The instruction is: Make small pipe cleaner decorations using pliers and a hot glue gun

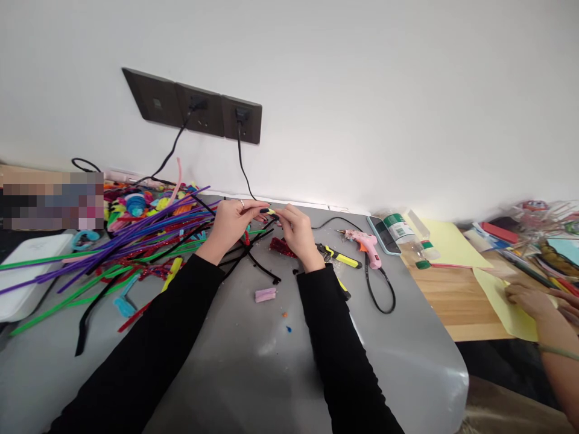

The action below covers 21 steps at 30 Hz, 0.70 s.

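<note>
Held up near the wall side of the grey table, a small black-and-yellow fuzzy piece [270, 211] sits between the fingertips of both hands; it looks like pipe cleaner. My left hand [230, 224] pinches it from the left, a ring on one finger. From the right my right hand [296, 232] closes on it, its fingertips partly covering it. Below the hands lie black pipe cleaners [260, 265] and a dark red glittery piece [281, 246]. A short pink-lilac fuzzy bundle [265, 295] rests on the table nearer me.
Many coloured pipe cleaners [131, 232] heap at left beside a white box [27, 277]. To the right lie yellow-handled pliers [341, 257], a pink glue gun [367, 244] with its cord, a phone [383, 235] and a bottle [404, 235]. Another person's hand [531, 298] touches yellow paper [502, 301].
</note>
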Tool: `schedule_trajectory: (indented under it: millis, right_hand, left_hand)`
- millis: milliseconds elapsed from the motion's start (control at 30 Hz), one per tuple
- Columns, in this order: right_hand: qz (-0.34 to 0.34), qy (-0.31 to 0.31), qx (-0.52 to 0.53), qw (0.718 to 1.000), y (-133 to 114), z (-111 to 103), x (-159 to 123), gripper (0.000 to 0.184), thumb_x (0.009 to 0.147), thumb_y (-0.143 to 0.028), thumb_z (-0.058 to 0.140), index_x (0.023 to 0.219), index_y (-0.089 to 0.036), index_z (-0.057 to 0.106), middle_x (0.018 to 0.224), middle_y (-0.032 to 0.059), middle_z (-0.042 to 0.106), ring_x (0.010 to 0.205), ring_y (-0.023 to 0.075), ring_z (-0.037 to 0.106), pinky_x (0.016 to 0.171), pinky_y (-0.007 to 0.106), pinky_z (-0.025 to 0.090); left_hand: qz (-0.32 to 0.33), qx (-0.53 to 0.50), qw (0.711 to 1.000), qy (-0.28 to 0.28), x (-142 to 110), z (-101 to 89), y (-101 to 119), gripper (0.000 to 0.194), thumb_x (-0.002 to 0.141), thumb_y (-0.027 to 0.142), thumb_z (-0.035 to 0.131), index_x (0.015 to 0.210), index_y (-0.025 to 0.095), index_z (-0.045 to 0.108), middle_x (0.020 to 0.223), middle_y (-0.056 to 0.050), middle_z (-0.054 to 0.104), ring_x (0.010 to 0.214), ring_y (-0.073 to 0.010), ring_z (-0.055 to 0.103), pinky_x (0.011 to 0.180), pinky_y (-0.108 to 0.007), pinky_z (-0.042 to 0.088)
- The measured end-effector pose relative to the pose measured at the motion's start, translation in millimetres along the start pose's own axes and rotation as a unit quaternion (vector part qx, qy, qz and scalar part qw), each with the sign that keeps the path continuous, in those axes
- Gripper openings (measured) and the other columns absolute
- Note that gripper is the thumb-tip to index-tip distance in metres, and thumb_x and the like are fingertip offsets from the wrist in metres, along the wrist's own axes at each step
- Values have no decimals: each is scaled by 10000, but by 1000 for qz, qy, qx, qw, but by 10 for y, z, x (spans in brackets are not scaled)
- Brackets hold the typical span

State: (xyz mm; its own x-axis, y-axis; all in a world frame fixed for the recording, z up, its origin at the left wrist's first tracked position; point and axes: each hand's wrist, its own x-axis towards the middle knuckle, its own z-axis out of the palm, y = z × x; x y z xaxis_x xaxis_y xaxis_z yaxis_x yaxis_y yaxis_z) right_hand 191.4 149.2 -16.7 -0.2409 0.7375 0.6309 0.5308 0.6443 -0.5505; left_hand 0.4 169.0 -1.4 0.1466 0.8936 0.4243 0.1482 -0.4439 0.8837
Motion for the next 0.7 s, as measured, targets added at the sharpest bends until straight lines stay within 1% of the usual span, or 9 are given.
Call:
schedule_trajectory:
  millis: [100,233,300,367,433,567,700]
  right_hand:
    - [9,0,15,1000,-3,2,7,324,1077,-301,434,1062,-186,737,816,41,599,741,154,576,719,276,484]
    - [20,4,18,1000,-13,-1,14,313,1066,-303,460,1049,-183,749,804,33,601,727,147,577,702,271,470]
    - [23,5,19,1000,-21,-7,20,301,1057,-285,474,1042,-178,756,792,29,596,719,147,574,695,270,462]
    - [20,8,21,1000,-28,-15,27,288,1045,-261,490,1034,-172,764,776,26,590,713,148,570,689,270,457]
    - [16,17,17,1000,-30,-21,30,277,1033,-238,504,1020,-172,773,772,27,597,712,151,571,689,273,456]
    - [19,54,-7,998,-29,-12,28,279,1015,-217,513,953,-185,783,785,40,622,731,163,589,700,281,466]
    - [13,78,-15,997,-45,10,28,294,1005,-192,500,904,-180,776,767,41,627,730,162,591,705,275,469]
  left_hand:
    - [33,48,998,8,-1,-3,-22,275,899,390,629,915,204,830,759,-35,799,706,-214,768,737,-325,635]
    - [78,105,991,34,-5,12,-16,265,917,361,611,875,207,823,761,-35,797,704,-200,753,729,-303,605]
    - [89,105,989,45,-5,22,-4,261,912,349,617,857,194,819,754,-41,793,692,-196,744,706,-292,593]
    - [79,86,992,55,-7,36,9,245,900,323,621,848,179,812,734,-42,786,660,-192,736,673,-284,589]
    - [52,63,995,61,-10,59,22,215,881,287,628,837,171,803,709,-36,780,628,-188,731,646,-278,592]
    - [8,30,997,66,-18,126,41,169,852,240,636,818,164,784,670,-35,769,602,-191,736,626,-275,601]
    - [-28,-60,995,69,-6,156,42,176,827,302,679,792,151,764,693,-62,774,588,-195,731,610,-286,613]
